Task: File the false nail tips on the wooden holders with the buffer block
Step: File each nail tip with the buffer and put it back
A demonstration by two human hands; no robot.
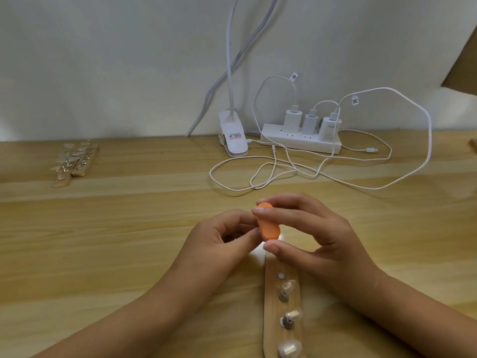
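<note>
Right hand (317, 236) pinches rounded orange buffer block (268, 226).

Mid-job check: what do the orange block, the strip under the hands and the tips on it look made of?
The buffer block looks like foam: matte orange with soft rounded ends; its grit is not visible. The holder is bare light wood, with grain lines showing and no sheen. The nail tips are probably clear plastic: see-through, glossy, catching highlights.
</note>
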